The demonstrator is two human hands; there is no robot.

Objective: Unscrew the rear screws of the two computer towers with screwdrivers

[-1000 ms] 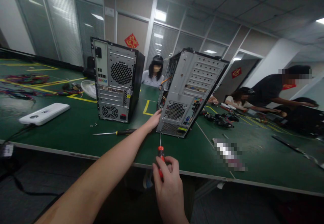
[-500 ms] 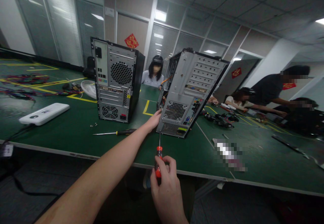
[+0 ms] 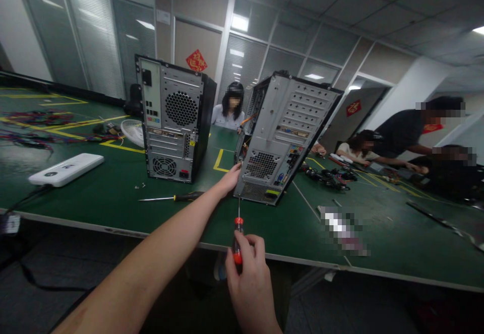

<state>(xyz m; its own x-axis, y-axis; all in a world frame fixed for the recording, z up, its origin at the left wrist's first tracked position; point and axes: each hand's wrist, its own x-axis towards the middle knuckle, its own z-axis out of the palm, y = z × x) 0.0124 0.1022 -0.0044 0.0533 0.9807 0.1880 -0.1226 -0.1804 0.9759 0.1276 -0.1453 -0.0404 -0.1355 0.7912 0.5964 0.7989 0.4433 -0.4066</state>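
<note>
- The change is small: the right hand's fingers shift slightly on the red screwdriver, while its shaft end stays at the near case's lower left corner.
- This looks like turning at one spot; whether any fastener moves is too small to tell.
- The right hand, lower centre, curls thumb and fingers round the red screwdriver's handle.
- The left hand, mid-frame, lies unmoved against the near case's lower left side. Its fingertips are hidden, so I cannot tell whether it grips or only steadies.
- The near case stands right of centre, its vented back toward the camera, orange wiring showing at its left side.
- Left of it, the far case stands apart.
- Below the far case, on the green table, lie a black screwdriver and some tiny bits.
- At left sit a white power bank, a white basket and a spread of wires; right of the near case lies a black cable bundle.
- Beyond, a person sits at upper centre; at right a standing person leans over the table, arms slightly shifted.
- Glass partitions and red paper signs back the room.
</note>
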